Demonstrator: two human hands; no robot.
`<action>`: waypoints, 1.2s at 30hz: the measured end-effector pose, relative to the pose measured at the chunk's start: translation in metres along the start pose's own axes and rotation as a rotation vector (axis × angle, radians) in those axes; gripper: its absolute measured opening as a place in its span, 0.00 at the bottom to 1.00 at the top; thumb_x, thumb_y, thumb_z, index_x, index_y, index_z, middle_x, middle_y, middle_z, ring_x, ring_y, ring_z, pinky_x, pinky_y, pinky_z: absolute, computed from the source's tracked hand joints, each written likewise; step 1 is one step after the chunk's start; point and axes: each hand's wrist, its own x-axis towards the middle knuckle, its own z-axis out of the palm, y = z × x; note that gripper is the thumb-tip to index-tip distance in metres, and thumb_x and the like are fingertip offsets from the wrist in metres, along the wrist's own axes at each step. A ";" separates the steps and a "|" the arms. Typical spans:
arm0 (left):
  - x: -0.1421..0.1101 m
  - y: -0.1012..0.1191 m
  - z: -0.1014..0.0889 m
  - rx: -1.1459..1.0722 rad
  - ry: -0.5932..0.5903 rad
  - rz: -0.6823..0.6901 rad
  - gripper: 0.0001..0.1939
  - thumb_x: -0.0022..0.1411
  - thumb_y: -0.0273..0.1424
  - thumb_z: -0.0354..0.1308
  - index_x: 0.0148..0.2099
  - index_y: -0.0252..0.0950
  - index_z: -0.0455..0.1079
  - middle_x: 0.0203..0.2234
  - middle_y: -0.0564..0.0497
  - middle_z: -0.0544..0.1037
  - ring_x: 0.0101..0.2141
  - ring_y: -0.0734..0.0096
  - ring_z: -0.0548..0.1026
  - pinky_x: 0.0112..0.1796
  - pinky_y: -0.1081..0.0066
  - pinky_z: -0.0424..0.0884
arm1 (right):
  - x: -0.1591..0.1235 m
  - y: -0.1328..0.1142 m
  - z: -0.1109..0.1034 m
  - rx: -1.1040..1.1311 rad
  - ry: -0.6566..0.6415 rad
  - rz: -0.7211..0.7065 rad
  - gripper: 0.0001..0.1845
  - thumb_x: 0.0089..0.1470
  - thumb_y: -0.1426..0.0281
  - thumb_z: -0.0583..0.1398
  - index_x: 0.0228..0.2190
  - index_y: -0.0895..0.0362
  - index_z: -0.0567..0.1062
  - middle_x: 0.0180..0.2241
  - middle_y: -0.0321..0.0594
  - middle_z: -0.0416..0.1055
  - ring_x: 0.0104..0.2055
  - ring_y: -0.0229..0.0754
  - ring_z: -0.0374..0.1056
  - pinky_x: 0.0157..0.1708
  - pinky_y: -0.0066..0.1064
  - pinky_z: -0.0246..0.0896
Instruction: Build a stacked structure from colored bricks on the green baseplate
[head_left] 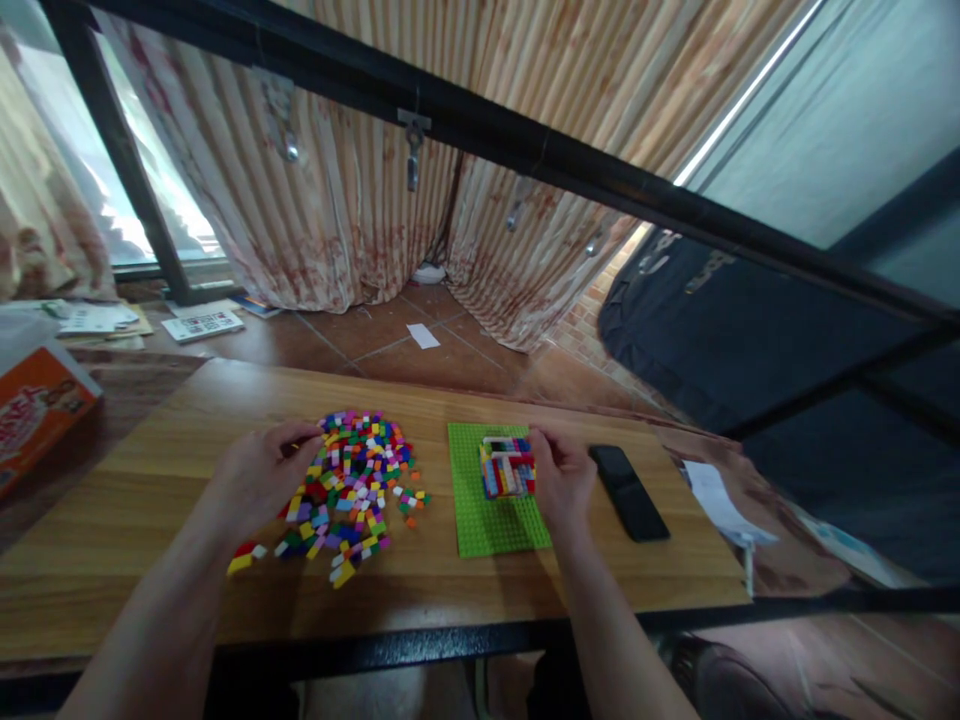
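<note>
Person's left hand curls at loose toy bricks; right hand curls by brick structure on green baseplate. Cannot tell if either grasps.

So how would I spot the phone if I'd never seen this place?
Find the wooden table, then the green studded plate on it. The phone lies just right of that plate, past the right hand: a flat black slab, dark and smooth where the bricks are small and colourful.
</note>
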 end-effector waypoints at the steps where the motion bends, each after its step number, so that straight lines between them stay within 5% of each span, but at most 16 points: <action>1: 0.000 -0.001 0.000 0.010 -0.001 0.009 0.25 0.56 0.42 0.47 0.47 0.34 0.75 0.37 0.46 0.82 0.35 0.60 0.78 0.38 0.67 0.70 | -0.006 -0.004 0.003 -0.012 -0.069 -0.027 0.13 0.56 0.63 0.57 0.32 0.57 0.77 0.29 0.39 0.75 0.30 0.40 0.70 0.32 0.31 0.65; 7: 0.000 0.000 0.002 0.039 0.009 0.052 0.22 0.59 0.40 0.47 0.45 0.33 0.76 0.38 0.44 0.81 0.38 0.59 0.78 0.38 0.67 0.70 | -0.042 -0.023 0.025 -0.133 -0.516 -0.251 0.09 0.58 0.70 0.56 0.34 0.54 0.77 0.30 0.38 0.74 0.33 0.39 0.69 0.36 0.30 0.63; 12: -0.001 0.001 0.002 0.039 0.016 0.065 0.22 0.60 0.38 0.48 0.46 0.32 0.76 0.38 0.43 0.81 0.36 0.61 0.77 0.38 0.67 0.69 | -0.062 -0.029 0.038 -0.274 -0.774 -0.306 0.07 0.57 0.73 0.58 0.35 0.53 0.77 0.32 0.37 0.73 0.36 0.39 0.69 0.37 0.30 0.62; 36: 0.000 0.000 0.003 0.093 0.020 0.067 0.23 0.59 0.40 0.47 0.47 0.34 0.76 0.38 0.45 0.82 0.35 0.60 0.78 0.38 0.67 0.70 | -0.065 -0.016 0.057 -0.365 -0.782 -0.268 0.09 0.55 0.78 0.57 0.35 0.54 0.76 0.35 0.38 0.73 0.40 0.40 0.68 0.42 0.30 0.60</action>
